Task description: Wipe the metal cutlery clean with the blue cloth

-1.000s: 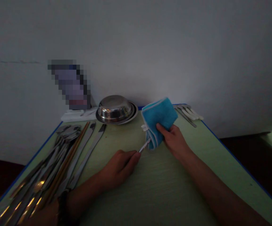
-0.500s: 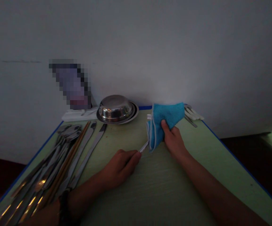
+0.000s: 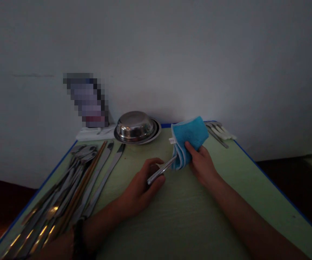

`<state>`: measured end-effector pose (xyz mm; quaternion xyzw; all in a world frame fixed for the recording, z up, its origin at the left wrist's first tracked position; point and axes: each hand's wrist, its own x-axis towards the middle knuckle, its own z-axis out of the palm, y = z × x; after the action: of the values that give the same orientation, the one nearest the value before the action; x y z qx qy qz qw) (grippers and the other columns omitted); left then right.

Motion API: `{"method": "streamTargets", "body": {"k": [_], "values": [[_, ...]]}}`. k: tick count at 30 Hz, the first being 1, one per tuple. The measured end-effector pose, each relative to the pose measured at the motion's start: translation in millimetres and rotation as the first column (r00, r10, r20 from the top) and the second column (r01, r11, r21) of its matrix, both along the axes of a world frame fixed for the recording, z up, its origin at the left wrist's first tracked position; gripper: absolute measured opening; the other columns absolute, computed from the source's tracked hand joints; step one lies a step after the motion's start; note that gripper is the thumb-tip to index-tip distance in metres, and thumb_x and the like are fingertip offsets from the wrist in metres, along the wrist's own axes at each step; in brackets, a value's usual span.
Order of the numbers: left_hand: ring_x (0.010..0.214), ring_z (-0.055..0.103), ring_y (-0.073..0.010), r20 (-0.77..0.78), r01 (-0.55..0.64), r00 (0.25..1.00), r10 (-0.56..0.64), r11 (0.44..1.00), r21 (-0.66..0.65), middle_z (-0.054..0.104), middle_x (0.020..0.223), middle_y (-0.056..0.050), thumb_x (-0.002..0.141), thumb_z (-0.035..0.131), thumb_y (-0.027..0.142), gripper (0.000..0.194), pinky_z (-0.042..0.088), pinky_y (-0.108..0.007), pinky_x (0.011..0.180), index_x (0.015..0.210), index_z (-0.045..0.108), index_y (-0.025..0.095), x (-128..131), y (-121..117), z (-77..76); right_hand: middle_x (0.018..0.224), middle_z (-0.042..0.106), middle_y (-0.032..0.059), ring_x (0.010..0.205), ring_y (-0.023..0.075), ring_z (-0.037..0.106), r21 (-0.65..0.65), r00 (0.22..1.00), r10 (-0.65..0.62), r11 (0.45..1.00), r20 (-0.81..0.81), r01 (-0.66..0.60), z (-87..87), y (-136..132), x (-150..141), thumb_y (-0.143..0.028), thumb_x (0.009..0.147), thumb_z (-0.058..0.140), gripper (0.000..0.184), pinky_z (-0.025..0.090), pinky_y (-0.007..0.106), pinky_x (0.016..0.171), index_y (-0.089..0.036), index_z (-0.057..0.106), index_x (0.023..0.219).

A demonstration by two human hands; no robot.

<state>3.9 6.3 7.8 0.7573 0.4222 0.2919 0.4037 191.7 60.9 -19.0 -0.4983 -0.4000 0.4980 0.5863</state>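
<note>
My right hand (image 3: pixel 203 162) grips a folded blue cloth (image 3: pixel 190 135) with a pale edge and a small white label, thumb on top. A shiny metal utensil handle (image 3: pixel 162 169) sticks out of the cloth's lower left side; its other end is hidden in the folds, so its kind cannot be told. Around that handle, my left hand (image 3: pixel 142 184) is loosely curled, with the handle lying between thumb and fingers and its end showing near the thumb's base. Both hands are above the green table (image 3: pixel 188 216).
On the left lie metal spoons and other cutlery (image 3: pixel 64 184), wooden chopsticks (image 3: pixel 88 177) and two table knives (image 3: pixel 105 177). Metal bowls (image 3: pixel 135 126) stand upside down at the back, beside a white case (image 3: pixel 93 133) and a blurred-out panel (image 3: pixel 87 101). White-handled cutlery (image 3: pixel 220 130) lies back right.
My left hand has loosened its closed grip, and more of the handle shows. The cloth has tilted and shifted slightly in my right hand. The view has moved a little.
</note>
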Motion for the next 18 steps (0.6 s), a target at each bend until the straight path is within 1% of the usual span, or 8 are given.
{"method": "streamTargets", "body": {"k": [2, 6, 10, 12, 14, 16, 18], "values": [[0.065, 0.048, -0.0116, 0.038, 0.008, 0.999, -0.008, 1.0, 0.001, 0.051, 0.079, -0.001, 0.089, 0.035, 0.028, 0.034, 0.041, -0.023, 0.059, 0.12, 0.03, 0.017, -1.4, -0.2, 0.7, 0.083, 0.068, 0.0032, 0.073, 0.0167, 0.06, -0.012, 0.998, -0.048, 0.999, -0.045, 0.047, -3.7, 2.7, 1.1, -0.044, 0.067, 0.06, 0.035, 0.045, 0.029, 0.068, -0.016, 0.061, 0.089], [0.068, 0.051, -0.0119, 0.025, 0.111, 0.993, -0.111, 0.994, 0.005, 0.057, 0.087, -0.003, 0.089, 0.036, 0.027, 0.031, 0.041, -0.024, 0.062, 0.118, 0.044, 0.019, -5.5, -1.9, 1.1, 0.08, 0.068, 0.0021, 0.071, 0.0167, 0.06, -0.029, 0.984, -0.111, 0.994, -0.136, 0.108, -4.6, 6.2, 2.7, -0.04, 0.066, 0.062, 0.032, 0.046, 0.03, 0.066, -0.017, 0.06, 0.089], [0.073, 0.054, -0.0126, 0.017, 0.21, 0.977, -0.211, 0.977, 0.04, 0.061, 0.098, -0.004, 0.087, 0.041, 0.023, 0.033, 0.043, -0.024, 0.064, 0.119, 0.047, 0.023, -6.1, -3.7, -0.7, 0.076, 0.068, 0.0003, 0.066, 0.0162, 0.06, -0.109, 0.959, -0.109, 0.991, -0.263, 0.083, 2.9, 4.2, -0.5, -0.037, 0.065, 0.065, 0.028, 0.047, 0.03, 0.062, -0.018, 0.06, 0.085], [0.074, 0.055, -0.0124, 0.006, 0.234, 0.972, -0.234, 0.971, 0.046, 0.061, 0.1, -0.004, 0.086, 0.043, 0.022, 0.032, 0.043, -0.024, 0.065, 0.118, 0.048, 0.024, -4.9, -3.6, -2.7, 0.076, 0.068, 0.0001, 0.066, 0.0161, 0.061, -0.144, 0.947, -0.09, 0.989, -0.309, 0.047, 7.4, 2.4, -2.7, -0.035, 0.064, 0.066, 0.025, 0.048, 0.029, 0.061, -0.019, 0.06, 0.082], [0.072, 0.055, -0.0118, -0.01, 0.206, 0.979, -0.206, 0.977, 0.053, 0.062, 0.098, -0.004, 0.085, 0.045, 0.022, 0.031, 0.044, -0.024, 0.066, 0.116, 0.049, 0.024, -3.4, -2.7, -5.5, 0.078, 0.068, 0.0005, 0.068, 0.016, 0.061, -0.17, 0.945, -0.063, 0.985, -0.322, 0.008, 10.7, 0.8, -4.1, -0.033, 0.064, 0.066, 0.023, 0.049, 0.029, 0.061, -0.019, 0.06, 0.081], [0.07, 0.055, -0.0113, -0.031, 0.137, 0.99, -0.136, 0.989, 0.053, 0.061, 0.094, -0.003, 0.083, 0.051, 0.024, 0.03, 0.044, -0.024, 0.064, 0.112, 0.05, 0.023, -1.8, -1.2, -8.7, 0.079, 0.068, 0.001, 0.067, 0.0159, 0.062, -0.182, 0.949, -0.033, 0.983, -0.315, -0.026, 12.5, -0.4, -4.8, -0.033, 0.065, 0.066, 0.023, 0.049, 0.029, 0.061, -0.018, 0.06, 0.081], [0.068, 0.054, -0.0109, -0.022, 0.059, 0.998, -0.058, 0.998, 0.032, 0.059, 0.088, -0.001, 0.077, 0.059, 0.027, 0.032, 0.044, -0.022, 0.06, 0.107, 0.05, 0.022, -0.1, 0.3, -11.8, 0.077, 0.068, 0.0013, 0.065, 0.0155, 0.062, -0.174, 0.951, 0.0, 0.983, -0.308, -0.056, 13.3, -1.6, -5.1, -0.034, 0.065, 0.065, 0.023, 0.049, 0.029, 0.06, -0.018, 0.06, 0.08]]}}
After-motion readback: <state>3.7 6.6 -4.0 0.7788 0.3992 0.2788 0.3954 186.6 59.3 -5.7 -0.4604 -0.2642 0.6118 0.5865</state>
